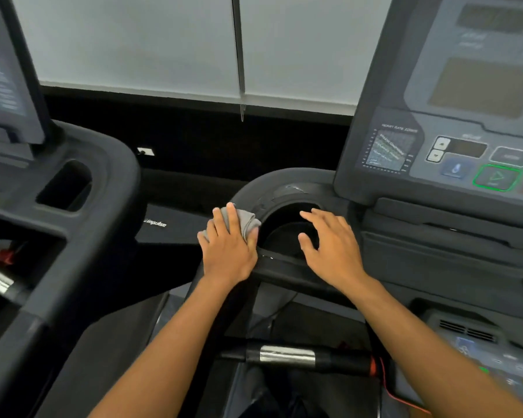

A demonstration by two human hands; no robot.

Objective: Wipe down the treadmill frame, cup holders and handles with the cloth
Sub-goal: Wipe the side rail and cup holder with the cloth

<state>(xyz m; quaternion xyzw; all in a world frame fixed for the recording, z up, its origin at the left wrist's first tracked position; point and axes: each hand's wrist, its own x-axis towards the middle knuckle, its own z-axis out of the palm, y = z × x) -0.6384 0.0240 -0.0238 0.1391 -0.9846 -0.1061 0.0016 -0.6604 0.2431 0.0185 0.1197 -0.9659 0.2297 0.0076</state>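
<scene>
White window blinds [133,40] (pull cord [239,55] between) ahead.

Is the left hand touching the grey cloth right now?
Touching. The head view shows the left hand pressed flat over the grey cloth on the cup holder rim.

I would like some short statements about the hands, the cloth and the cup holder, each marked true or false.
1. The left hand presses the grey cloth on the cup holder rim. True.
2. The right hand holds a spray bottle. False: it is open and holds nothing.
3. The cloth lies inside the cup holder. False: it is on the left rim.
4. The console stands to the right of the cup holder. True.
</scene>
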